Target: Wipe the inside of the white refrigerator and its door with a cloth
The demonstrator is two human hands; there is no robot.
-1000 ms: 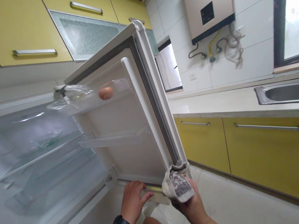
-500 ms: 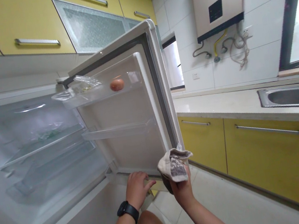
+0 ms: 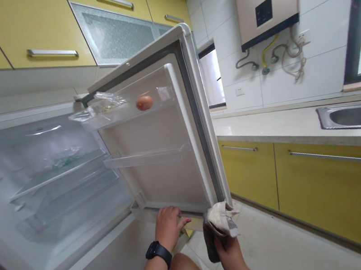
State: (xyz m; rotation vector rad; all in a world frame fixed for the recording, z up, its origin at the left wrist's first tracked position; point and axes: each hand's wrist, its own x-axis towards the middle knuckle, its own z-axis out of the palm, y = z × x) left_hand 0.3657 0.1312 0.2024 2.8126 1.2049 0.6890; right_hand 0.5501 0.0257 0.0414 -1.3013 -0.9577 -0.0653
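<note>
The refrigerator door (image 3: 169, 173) stands wide open in front of me. My left hand (image 3: 170, 227), with a black watch on the wrist, is at the door's bottom edge. Its fingers curl over that edge, with the thumb apart. A bunched beige and grey cloth (image 3: 222, 220) is gripped in my right hand (image 3: 229, 251). That cloth lies against the lower outer corner of the door, by the grey seal (image 3: 206, 149). It hides part of my right fingers.
A brown egg (image 3: 144, 103) and a clear plastic bag (image 3: 103, 105) sit in the top door shelf. Left is the refrigerator interior (image 3: 122, 199) with glass shelves. Yellow lower cabinets (image 3: 333, 188), a counter (image 3: 267, 122) and a sink (image 3: 321, 118) are at the right.
My right hand has moved down with the cloth, along the door's outer edge to its bottom corner. My left hand remains at the door's bottom edge.
</note>
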